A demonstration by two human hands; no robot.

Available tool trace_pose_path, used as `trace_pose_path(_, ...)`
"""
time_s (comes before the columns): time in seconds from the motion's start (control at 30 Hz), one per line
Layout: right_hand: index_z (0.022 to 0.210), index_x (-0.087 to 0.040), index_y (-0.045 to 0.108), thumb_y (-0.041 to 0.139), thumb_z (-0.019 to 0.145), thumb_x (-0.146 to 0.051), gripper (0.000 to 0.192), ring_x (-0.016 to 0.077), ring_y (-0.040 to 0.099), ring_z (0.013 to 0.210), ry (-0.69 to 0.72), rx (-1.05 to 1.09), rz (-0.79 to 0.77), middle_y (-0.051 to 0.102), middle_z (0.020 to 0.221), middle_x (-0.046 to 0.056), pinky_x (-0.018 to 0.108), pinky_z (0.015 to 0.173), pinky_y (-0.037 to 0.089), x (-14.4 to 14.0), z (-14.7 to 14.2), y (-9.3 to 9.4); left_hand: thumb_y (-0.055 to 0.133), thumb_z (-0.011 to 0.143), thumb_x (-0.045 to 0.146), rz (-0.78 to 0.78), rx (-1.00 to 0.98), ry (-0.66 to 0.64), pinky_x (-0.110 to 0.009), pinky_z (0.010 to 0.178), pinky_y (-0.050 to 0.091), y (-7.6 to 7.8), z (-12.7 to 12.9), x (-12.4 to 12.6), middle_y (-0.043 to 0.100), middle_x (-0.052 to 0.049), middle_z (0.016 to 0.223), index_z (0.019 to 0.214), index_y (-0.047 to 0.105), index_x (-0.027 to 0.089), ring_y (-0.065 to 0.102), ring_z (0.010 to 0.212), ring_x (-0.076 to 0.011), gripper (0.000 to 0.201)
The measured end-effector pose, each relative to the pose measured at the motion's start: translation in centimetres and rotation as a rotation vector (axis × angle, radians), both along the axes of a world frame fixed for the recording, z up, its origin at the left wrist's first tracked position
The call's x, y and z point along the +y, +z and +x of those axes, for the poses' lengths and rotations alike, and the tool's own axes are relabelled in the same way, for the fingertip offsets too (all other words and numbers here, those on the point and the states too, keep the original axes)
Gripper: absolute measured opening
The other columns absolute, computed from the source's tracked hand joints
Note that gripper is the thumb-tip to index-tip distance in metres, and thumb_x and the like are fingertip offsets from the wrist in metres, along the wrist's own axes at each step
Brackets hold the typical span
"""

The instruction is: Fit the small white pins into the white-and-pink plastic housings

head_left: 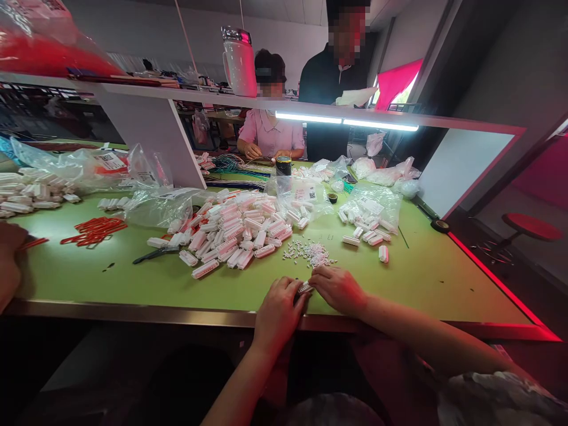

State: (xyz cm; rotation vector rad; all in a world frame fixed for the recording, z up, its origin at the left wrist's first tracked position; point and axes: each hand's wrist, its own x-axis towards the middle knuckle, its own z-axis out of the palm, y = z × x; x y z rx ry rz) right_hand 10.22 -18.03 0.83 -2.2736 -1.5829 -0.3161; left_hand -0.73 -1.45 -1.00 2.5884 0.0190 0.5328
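Both hands meet at the near edge of the green table [133,284]; left hand [278,312] and right hand [338,289] each pinch one small white block [304,288] between them, fingers curled round its ends; block lies on the table edge, long axis running roughly left-right, tilted slightly up toward the right; most of it hidden by fingers, detail too small to read.

Just beyond the block, one scatter of tiny white pieces [310,253], too many and too small to count; farther beyond and left of the block, one big heap of white-and-red blocks [235,229], dozens, uncountable; one dark tool [153,255] at the heap's left foot, partly buried; one bundle of red clips [94,230] farther left.

Right of the scatter, a smaller group of blocks [366,232], about ten, spilling from a clear bag.

Two other people across the table, one seated [270,133], one standing [331,83]; a third person's arm [9,260] cut off at the left edge.
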Motion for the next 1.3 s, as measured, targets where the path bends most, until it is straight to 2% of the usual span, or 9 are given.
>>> trace_pose_path(0.1,0.099,-0.020,0.071,0.046,0.100,-0.021,0.025,0.0189,0.064,0.086,0.048,-0.049,-0.006,0.070,0.102,0.009,0.031,0.082,0.050,-0.2,-0.3,0.0,0.058,0.097,0.033,-0.009,0.009,0.002,-0.037,0.086,0.049,0.1,0.0,0.0,0.064,-0.004,0.098,0.104,0.065,0.021,0.059,0.095,-0.0232,0.016)
trace_pose_path(0.2,0.103,-0.021,0.072,0.047,0.099,-0.021,0.025,0.0187,0.066,0.089,0.062,0.054,0.089,0.071,0.104,0.009,0.031,0.084,0.052,-0.5,-0.2,0.1,0.057,0.097,0.031,-0.004,0.009,0.004,-0.037,0.087,0.049,0.1,-0.1,0.0,0.064,-0.005,0.098,0.107,0.066,0.021,0.059,0.096,-0.0229,0.017)
trace_pose_path(0.37,0.109,-0.022,0.071,0.051,0.099,-0.026,0.023,0.0192,0.068,0.096,-0.099,0.260,0.349,0.071,0.108,0.009,0.031,0.085,0.054,-1.7,2.3,0.4,0.053,0.099,0.031,0.069,-0.006,-0.037,-0.035,0.085,0.049,0.1,-0.1,0.2,0.063,-0.005,0.098,0.133,0.060,0.028,0.059,0.094,-0.0222,0.035)
trace_pose_path(0.47,0.099,-0.021,0.073,0.052,0.099,-0.026,0.021,0.0206,0.067,0.090,-0.175,0.239,0.382,0.071,0.097,0.009,0.034,0.082,0.053,-2.8,4.3,0.7,0.052,0.099,0.029,0.123,0.015,-0.081,-0.035,0.084,0.050,0.2,0.0,0.3,0.062,-0.005,0.098,0.137,0.057,0.032,0.059,0.092,-0.0217,0.039)
trace_pose_path(0.63,0.093,-0.021,0.072,0.055,0.097,-0.026,0.018,0.0202,0.066,0.084,-0.185,0.290,0.409,0.070,0.089,0.007,0.033,0.077,0.053,-2.9,4.5,1.1,0.053,0.098,0.032,0.101,-0.037,-0.018,-0.038,0.090,0.050,-0.5,0.1,0.4,0.066,-0.007,0.106,0.145,0.047,0.025,0.060,0.098,-0.0233,0.048)
trace_pose_path(0.83,0.089,-0.020,0.073,0.061,0.093,-0.018,0.013,0.0167,0.067,0.083,-0.014,0.444,0.275,0.071,0.089,0.004,0.027,0.076,0.051,-0.2,2.2,1.5,0.057,0.096,0.037,0.036,-0.086,-0.062,-0.037,0.086,0.055,-0.9,-0.6,0.1,0.070,-0.008,0.099,0.109,0.070,0.021,0.065,0.093,-0.0232,0.024)
trace_pose_path(0.97,0.089,-0.020,0.075,0.063,0.089,-0.011,0.015,0.0164,0.067,0.083,0.009,0.423,0.087,0.074,0.088,0.003,0.027,0.079,0.050,1.9,2.2,2.2,0.058,0.095,0.032,-0.080,-0.125,-0.127,-0.035,0.085,0.057,-0.4,-1.8,0.6,0.070,-0.008,0.103,0.109,0.072,0.024,0.067,0.095,-0.0212,0.021)
trace_pose_path(1.13,0.090,-0.020,0.075,0.067,0.087,-0.013,0.012,0.0170,0.067,0.083,0.038,0.408,-0.067,0.074,0.089,0.003,0.028,0.079,0.049,4.2,2.4,1.7,0.056,0.095,0.041,-0.172,-0.229,0.062,-0.037,0.085,0.058,-0.2,-4.9,4.6,0.071,-0.006,0.099,0.104,0.074,0.026,0.068,0.092,-0.0218,0.024)
trace_pose_path(1.3,0.096,-0.020,0.074,0.067,0.089,-0.017,0.011,0.0185,0.065,0.087,0.039,0.403,-0.115,0.071,0.095,0.005,0.028,0.077,0.047,4.7,1.5,1.0,0.060,0.092,0.048,-0.201,-0.255,0.215,-0.035,0.083,0.057,0.0,-8.0,8.8,0.071,-0.006,0.098,0.104,0.071,0.023,0.068,0.090,-0.0216,0.029)
